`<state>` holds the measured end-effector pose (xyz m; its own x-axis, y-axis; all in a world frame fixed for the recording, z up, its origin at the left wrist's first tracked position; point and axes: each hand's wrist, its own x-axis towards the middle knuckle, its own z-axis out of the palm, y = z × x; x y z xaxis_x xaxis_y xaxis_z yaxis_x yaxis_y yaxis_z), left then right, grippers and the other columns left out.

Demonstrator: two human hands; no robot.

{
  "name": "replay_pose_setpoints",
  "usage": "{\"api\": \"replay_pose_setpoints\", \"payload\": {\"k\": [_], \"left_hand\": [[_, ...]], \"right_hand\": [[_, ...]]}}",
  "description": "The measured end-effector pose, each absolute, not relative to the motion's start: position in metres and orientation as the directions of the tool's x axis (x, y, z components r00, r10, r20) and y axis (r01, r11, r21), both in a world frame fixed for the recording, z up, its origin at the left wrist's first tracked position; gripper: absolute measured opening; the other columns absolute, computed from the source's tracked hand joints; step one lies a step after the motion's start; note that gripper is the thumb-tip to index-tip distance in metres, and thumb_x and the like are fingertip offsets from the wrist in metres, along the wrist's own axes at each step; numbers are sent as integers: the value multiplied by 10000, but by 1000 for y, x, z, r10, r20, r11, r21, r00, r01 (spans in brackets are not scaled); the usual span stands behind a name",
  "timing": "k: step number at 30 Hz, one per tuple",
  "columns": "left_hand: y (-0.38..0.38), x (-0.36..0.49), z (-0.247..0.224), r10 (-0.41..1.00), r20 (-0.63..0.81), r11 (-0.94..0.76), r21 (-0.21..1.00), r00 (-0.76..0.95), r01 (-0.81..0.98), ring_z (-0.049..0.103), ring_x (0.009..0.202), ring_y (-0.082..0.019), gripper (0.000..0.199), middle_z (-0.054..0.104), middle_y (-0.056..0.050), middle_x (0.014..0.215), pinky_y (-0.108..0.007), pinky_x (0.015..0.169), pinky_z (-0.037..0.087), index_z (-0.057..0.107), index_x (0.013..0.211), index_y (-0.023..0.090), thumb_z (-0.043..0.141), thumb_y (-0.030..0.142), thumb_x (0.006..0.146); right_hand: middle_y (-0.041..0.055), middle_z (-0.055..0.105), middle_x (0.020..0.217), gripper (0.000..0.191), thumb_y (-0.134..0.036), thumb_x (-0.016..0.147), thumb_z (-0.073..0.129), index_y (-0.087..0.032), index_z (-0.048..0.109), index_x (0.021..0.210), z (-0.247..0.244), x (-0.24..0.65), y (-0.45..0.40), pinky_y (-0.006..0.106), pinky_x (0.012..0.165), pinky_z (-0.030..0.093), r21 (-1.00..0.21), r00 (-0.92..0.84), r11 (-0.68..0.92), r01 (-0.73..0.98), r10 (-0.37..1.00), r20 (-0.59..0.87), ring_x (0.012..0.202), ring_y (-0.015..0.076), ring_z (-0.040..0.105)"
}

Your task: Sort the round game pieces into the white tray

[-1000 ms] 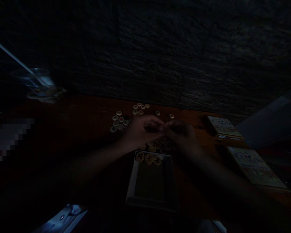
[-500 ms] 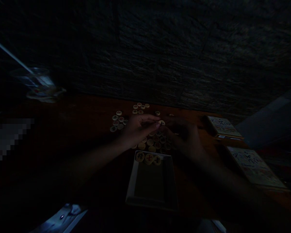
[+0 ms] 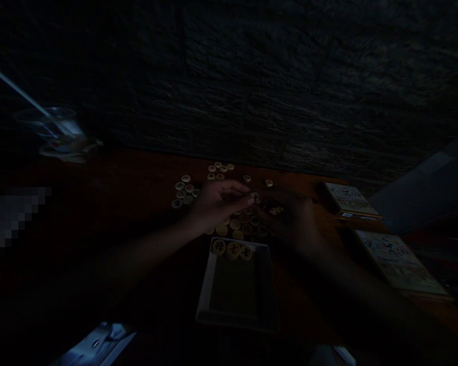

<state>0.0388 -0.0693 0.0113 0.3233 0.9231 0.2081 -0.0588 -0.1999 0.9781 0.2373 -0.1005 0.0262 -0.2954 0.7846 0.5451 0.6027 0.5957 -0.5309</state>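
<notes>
Dim light leaves my fingers partly dark. Between thumb and fingers, my left hand point(image 3: 219, 201) pinches a round xiangqi piece point(image 3: 255, 197) with a dark character on it. Curled in from the other side, my right hand point(image 3: 295, 213) has its thumb and fingertips at the same piece. Beneath and around the hands lie several loose xiangqi pieces point(image 3: 235, 223), some hidden by the fingers. Closer to me is an open shallow box point(image 3: 270, 284). A row of three pieces point(image 3: 233, 249) sits along its far end, two with black characters and one with red.
Two flat printed boxes point(image 3: 351, 198) lie at the right of the wooden table point(image 3: 137, 173). A clear cup point(image 3: 57, 127) with a straw stands at the far left. Behind everything rises a dark stone wall point(image 3: 229, 76). A bright picture-like surface point(image 3: 99, 345) shows at lower left.
The held piece has tilted and dropped slightly. My right fingers have shifted, so pieces show through the gap in that hand. The row in the box has not changed.
</notes>
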Motion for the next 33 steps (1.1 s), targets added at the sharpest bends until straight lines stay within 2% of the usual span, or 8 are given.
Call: {"api": "replay_pose_setpoints", "payload": {"k": [6,11,15,18,24,28,33], "left_hand": [[-70,40,12,905,109,-18,975,411,-220,766,805,-174,276,784,-59,914,-287,743,630,713,1006,153,831,305,808],[-70,41,10,910,101,36,946,401,-321,763,820,-155,310,787,-48,975,-268,763,623,711,1001,156,874,275,765],[-71,40,11,917,119,-3,957,381,-292,762,852,-158,320,793,-62,1017,-287,819,618,748,1030,152,871,289,769],[-72,40,13,925,152,-60,963,349,-262,764,855,-173,324,800,-70,1022,-311,828,619,764,1030,154,879,254,744],[-73,39,14,910,209,-141,968,359,-207,768,871,-191,338,806,-80,1004,-309,796,611,775,1035,154,883,226,723],[-74,39,13,893,244,-173,962,378,-212,767,889,-185,307,807,-71,1008,-300,809,609,781,1018,161,876,196,728],[-74,39,15,901,232,-173,967,366,-187,766,856,-169,288,808,-67,985,-278,795,609,782,1013,158,869,212,744]], "right_hand": [[64,786,1003,289,-287,864,747,-214,690,1138,21,236,-103,297,707,597,-695,-230,528,489,846,482,849,211,760],[63,775,1053,284,-246,863,748,-214,672,1135,17,233,-100,297,763,606,-797,-237,516,313,855,460,920,208,758],[51,779,1004,225,-226,848,766,-206,719,1067,19,230,-99,276,743,596,-860,-201,461,219,884,423,848,176,748],[47,788,952,189,-272,838,791,-203,748,1009,21,228,-99,263,711,585,-906,-155,393,156,916,371,825,175,748],[41,768,767,307,-437,804,826,-175,765,952,26,224,-100,257,619,564,-969,-98,233,77,969,225,655,154,705],[37,758,730,370,-457,714,892,-162,764,896,29,223,-101,242,562,537,-986,-87,153,63,985,148,598,141,677],[30,753,718,329,-455,721,887,-176,784,862,30,223,-101,233,571,531,-993,-84,119,25,990,117,606,133,673]]}}
